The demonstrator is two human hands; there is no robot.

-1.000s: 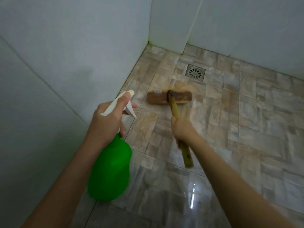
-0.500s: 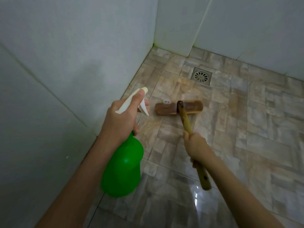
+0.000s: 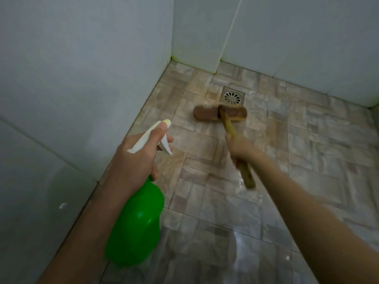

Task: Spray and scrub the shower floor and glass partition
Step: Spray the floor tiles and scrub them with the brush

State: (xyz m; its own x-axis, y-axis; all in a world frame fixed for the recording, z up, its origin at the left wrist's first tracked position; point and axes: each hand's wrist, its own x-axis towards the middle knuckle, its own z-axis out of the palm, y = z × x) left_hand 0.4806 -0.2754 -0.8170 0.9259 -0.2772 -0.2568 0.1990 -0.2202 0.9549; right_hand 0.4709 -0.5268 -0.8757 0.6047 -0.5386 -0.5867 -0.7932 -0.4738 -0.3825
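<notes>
Gripping the brush handle [image 3: 229, 125], right hand [image 3: 239, 147] fingers sit mid-shaft.

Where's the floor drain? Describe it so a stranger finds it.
Start at the far corner of the shower floor, where white walls meet. Beyond the brown brush head lies the drain: a square metal grate, unlike the tiles around it.

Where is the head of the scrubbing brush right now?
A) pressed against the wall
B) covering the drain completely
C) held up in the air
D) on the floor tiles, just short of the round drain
D: the brush head lies on the floor tiles on the near side of the drain, whose grate shows whole, while the right hand grips the handle.
</notes>
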